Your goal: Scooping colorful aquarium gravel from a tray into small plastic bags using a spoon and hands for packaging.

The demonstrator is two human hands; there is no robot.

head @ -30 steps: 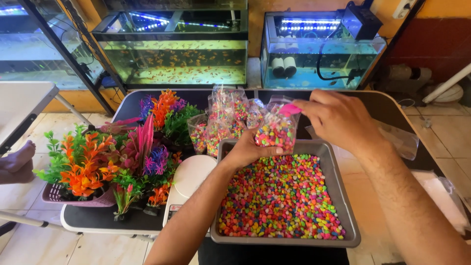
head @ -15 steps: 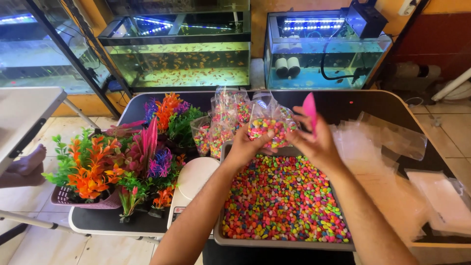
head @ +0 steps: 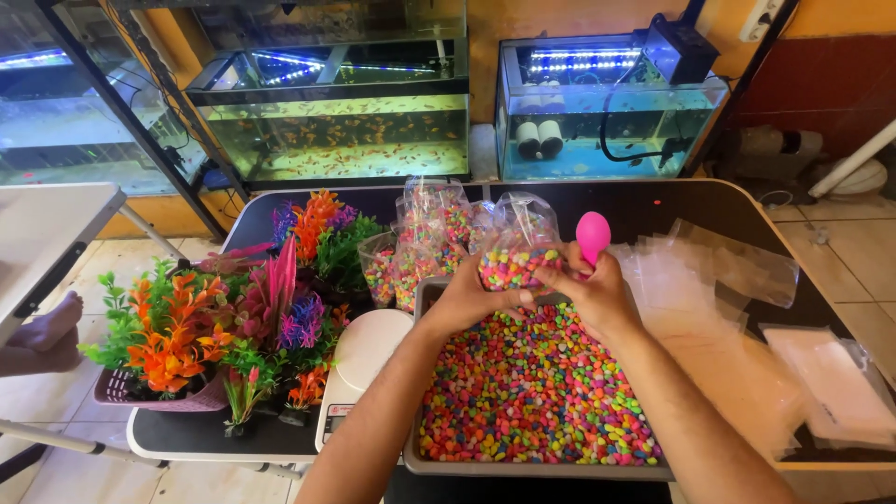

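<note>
The small clear plastic bag [head: 516,254], partly filled with coloured gravel, was held above the far edge of the grey tray [head: 418,392]. The left hand [head: 471,301] was closed around the bag from below and the side, its fingers pressed on the soft film. The right hand [head: 590,289] was closed on the handle of a pink scoop [head: 593,235], whose smooth rounded end stood up just beside the bag. Half a second before, the scoop stood to the right of the bag with the right hand further out; now both hands had come closer together, and the bag sat a little lower over the tray.

The tray was rectangular, shallow and full of small rounded pebbles [head: 532,401] in pink, yellow, green, blue and orange. Behind the hands stood filled bags of the same gravel [head: 429,233], perhaps three or four; the exact count was hard to tell. Left of the tray lay one white kitchen scale [head: 359,359] with a round smooth plate. Further left stood artificial aquarium plants [head: 233,317] in orange, green, pink and purple, some in a pink basket [head: 121,392]. On the right lay a loose heap of empty transparent bags [head: 709,271]. All rested on a dark table [head: 644,201], and behind it stood two glass aquariums [head: 345,121].
</note>
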